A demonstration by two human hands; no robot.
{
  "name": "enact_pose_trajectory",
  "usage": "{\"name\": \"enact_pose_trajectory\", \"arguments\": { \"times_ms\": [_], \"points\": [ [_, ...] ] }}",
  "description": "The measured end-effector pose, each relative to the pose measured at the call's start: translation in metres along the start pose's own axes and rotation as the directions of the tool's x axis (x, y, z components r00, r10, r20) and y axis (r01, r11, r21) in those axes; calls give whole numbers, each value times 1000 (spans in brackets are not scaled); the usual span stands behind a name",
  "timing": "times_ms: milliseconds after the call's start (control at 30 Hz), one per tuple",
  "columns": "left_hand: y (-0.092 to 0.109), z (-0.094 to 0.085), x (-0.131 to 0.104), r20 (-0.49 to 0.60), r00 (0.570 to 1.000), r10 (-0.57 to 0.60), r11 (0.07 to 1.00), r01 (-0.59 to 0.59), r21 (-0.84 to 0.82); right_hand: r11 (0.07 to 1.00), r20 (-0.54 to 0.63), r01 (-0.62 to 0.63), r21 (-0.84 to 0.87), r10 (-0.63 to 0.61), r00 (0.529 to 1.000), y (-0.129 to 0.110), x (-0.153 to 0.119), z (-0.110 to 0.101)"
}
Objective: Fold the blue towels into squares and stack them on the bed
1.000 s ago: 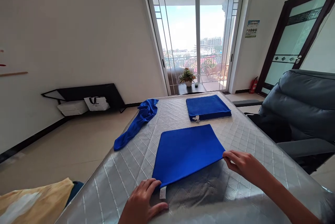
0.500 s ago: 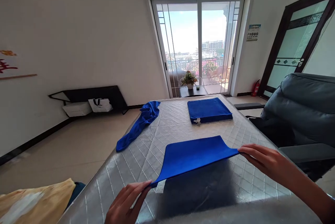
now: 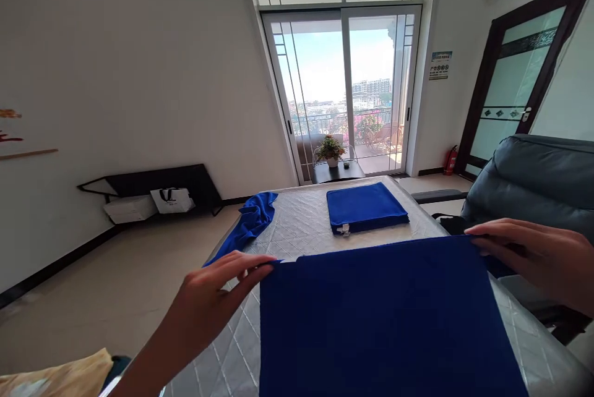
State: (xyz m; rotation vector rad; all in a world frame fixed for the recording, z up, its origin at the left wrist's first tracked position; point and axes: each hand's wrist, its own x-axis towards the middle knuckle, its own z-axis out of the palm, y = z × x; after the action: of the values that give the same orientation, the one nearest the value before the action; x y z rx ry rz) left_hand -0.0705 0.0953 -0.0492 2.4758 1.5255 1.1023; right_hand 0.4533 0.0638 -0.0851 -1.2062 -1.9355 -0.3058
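Note:
A blue cloth (image 3: 385, 323) hangs spread out in front of me, its lower end running out of view. My left hand (image 3: 218, 289) pinches its upper left corner, close to a sliver of white label. The upper right corner is pinched by my right hand (image 3: 538, 255). Beyond the cloth, a neat stack of folded blue cloths (image 3: 364, 205) with white tags lies on a silvery quilted mattress (image 3: 297, 214). A crumpled blue cloth (image 3: 253, 221) rests along the mattress's left edge, partly behind my left hand.
A dark padded armchair (image 3: 542, 190) stands at the right. At the lower left is a yellowish cloth item (image 3: 60, 375). A black rack (image 3: 158, 183) with a white bag (image 3: 171, 200) sits by the wall. Past the mattress, a small table (image 3: 338, 173) holds a flower pot (image 3: 330, 151).
Both hands have lifted the blue cloth off the mattress, raising its near edge so it hangs down toward me. The view has tilted up slightly and shifted right.

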Motion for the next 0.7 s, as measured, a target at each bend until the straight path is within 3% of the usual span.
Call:
{"name": "enact_pose_trajectory", "arguments": {
  "times_ms": [100,200,333,433,500,567,633,700],
  "points": [
    [-21,35,65,154,988,-31,997,41,-66,991,250,-78,111,48,967,37,46,37],
    [-38,64,138,136,990,-41,995,52,-80,974,355,-213,72,174,919,74,114,71],
    [-37,76,235,-38,996,-87,976,77,-203,970,128,-221,-96,233,964,98,217,82],
    [-32,86,284,-161,983,-84,956,34,-292,969,-42,-228,-93,225,974,107,267,81],
    [-36,104,299,-220,972,-84,945,8,-327,959,-115,-274,-68,266,957,118,273,90],
    [-50,132,297,-230,969,-88,941,5,-338,951,-102,-306,-36,301,948,134,256,113],
    [-72,171,282,-189,977,-104,941,36,-336,947,-31,-322,-13,321,946,154,223,151],
    [-99,218,256,-77,990,-121,950,93,-297,925,14,-380,12,379,925,175,179,196]
  ]
}}
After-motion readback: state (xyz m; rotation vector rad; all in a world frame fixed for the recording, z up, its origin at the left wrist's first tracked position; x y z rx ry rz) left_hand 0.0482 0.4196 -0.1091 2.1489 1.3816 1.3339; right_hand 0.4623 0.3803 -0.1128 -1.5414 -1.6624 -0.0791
